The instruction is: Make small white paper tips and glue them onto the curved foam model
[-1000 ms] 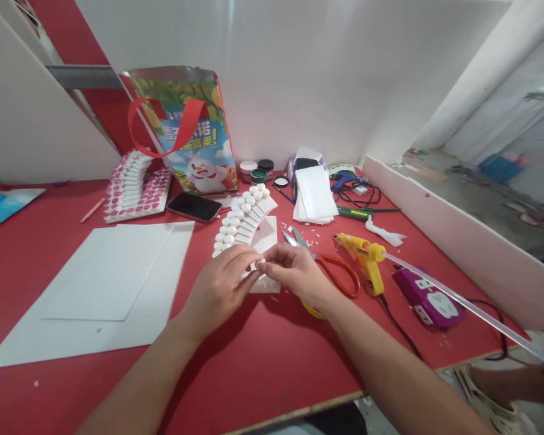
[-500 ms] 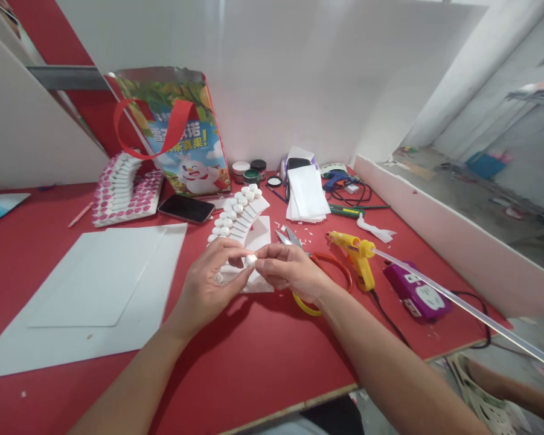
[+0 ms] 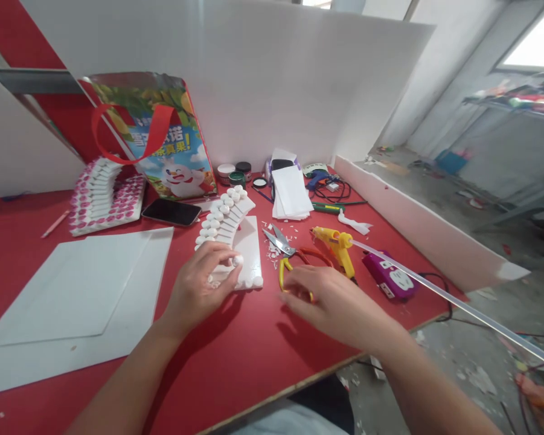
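Rows of white balls [image 3: 225, 209] line the curved stepped piece [image 3: 236, 219] mid-surface [image 3: 253, 356], one loose ball [image 3: 238, 260] remains pinched in the left hand [image 3: 197, 287], and the right hand [image 3: 337, 302] hovers loosely open by yellow handles [image 3: 281, 275].

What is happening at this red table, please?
A person works at the table with two bare hands. The left hand pinches a small white piece in front of a white board with a curved row of white rounded pieces. The right hand is over the yellow handle of the scissors; a firm grip cannot be seen. The yellow glue gun lies beyond that hand.
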Available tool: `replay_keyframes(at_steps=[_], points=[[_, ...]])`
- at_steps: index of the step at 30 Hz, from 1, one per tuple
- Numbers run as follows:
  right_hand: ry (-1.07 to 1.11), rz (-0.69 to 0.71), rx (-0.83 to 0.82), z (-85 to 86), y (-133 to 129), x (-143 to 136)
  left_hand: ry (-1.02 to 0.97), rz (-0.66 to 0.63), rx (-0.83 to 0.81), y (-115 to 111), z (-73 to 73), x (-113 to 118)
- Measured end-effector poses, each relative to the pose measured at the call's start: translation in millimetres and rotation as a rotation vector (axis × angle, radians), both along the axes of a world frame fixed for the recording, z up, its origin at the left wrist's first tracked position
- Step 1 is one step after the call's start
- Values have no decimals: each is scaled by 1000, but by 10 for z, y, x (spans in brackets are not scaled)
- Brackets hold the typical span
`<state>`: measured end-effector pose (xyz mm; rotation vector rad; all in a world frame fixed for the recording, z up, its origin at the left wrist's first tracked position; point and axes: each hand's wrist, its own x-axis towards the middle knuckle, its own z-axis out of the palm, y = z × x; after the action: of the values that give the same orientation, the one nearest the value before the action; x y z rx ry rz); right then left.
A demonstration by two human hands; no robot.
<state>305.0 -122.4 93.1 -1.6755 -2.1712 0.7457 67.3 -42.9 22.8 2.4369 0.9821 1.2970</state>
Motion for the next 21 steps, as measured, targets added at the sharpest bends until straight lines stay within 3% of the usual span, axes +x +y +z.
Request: replay_keyframes(at_steps=[4,9,14,21], points=[[-170,-305,177,-264,-276,424,119,-137,98,-111,14,104],[-282,-594,411,-553,-303,700,312,-295,92,-239,49,260],[-351,-719,387,-604,-144,658,439,-293,85,-250,-19,299],[-374,-734,306,-612,26,608,720,-219,186,-204,-95,382]])
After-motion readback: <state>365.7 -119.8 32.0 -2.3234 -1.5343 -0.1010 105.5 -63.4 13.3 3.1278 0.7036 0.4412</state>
